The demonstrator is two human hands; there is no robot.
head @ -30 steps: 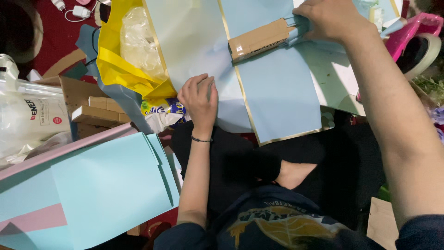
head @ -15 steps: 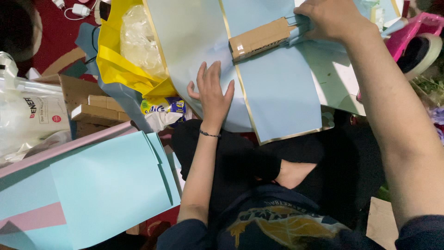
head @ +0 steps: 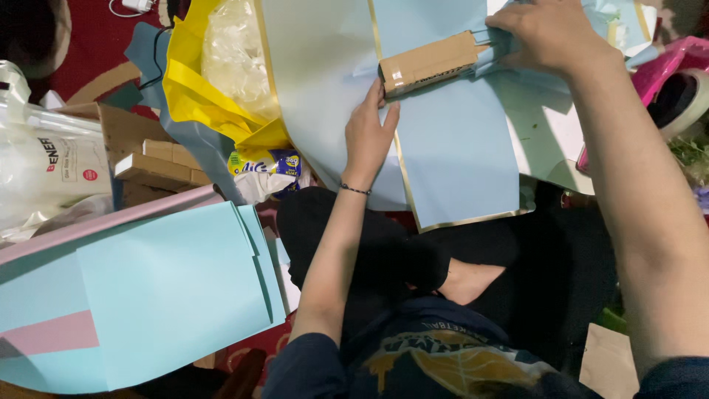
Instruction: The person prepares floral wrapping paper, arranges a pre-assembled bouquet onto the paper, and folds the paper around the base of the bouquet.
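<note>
Cardboard tube [head: 430,63] betw. left hand [head: 369,137], right hand [head: 550,33]

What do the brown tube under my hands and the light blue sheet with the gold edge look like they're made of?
The brown tube looks like plain matte cardboard: dull tan surface, with a strip of clear tape near one end. The light blue sheet looks like thin wrapping paper, smooth and slightly satiny, with a shiny metallic-looking gold border; it could be coated paper or film.
</note>
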